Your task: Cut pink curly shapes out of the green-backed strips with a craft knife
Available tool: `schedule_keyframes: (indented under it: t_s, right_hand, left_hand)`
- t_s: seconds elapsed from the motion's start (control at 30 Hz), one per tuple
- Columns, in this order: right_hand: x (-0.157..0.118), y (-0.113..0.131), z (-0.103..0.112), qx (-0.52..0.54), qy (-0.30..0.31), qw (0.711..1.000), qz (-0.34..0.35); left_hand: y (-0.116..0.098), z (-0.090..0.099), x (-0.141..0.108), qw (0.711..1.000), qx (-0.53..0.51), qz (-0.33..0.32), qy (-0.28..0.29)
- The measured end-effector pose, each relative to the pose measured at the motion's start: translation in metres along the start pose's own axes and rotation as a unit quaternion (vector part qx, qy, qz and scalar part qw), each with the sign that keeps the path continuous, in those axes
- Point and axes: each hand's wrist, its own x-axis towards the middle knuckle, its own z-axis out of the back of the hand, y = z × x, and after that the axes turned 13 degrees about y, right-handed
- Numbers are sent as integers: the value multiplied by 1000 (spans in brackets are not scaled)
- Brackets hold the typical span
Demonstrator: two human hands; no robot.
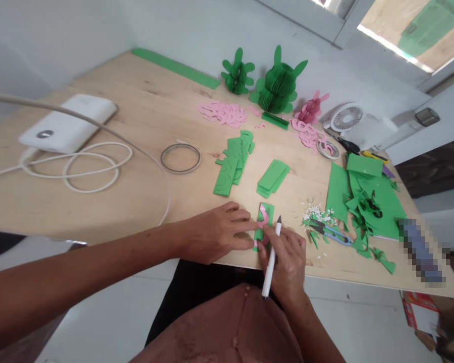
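At the table's front edge lies a small green paper strip (267, 207) with a curved pink paper cutout (264, 216) on top of it. My left hand (221, 233) rests beside the strip, its fingers apart and their tips on the pink piece and the strip. A white pen (271, 262), dark tip upward, is held in my right hand (287, 257), whose thumb and fingertips also touch the strip's lower right side. Beyond the strip sits a stack of green rectangles (273, 177). Green strips with curved outlines (229, 164) lie further left.
White power bank (70, 123) with coiled cable and a ring (180, 158) at left. Pink cutouts (223, 114), green paper figures (278, 85) and a small fan (347, 117) stand behind. Blue snips (336, 235), scraps and green sheets (389, 201) lie right.
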Motion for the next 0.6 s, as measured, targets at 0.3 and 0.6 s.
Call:
schedule_keyframes:
  t_s: [0.3, 0.6]
  right_hand:
    - [-1, -2, -2, 2, -4, 1000, 8]
    - [-1, -2, -2, -7, -10, 1000, 9]
  left_hand:
    - [-8, -7, 11, 993, -41, 89, -59]
    - [-12, -14, 23, 989, -9, 140, -53]
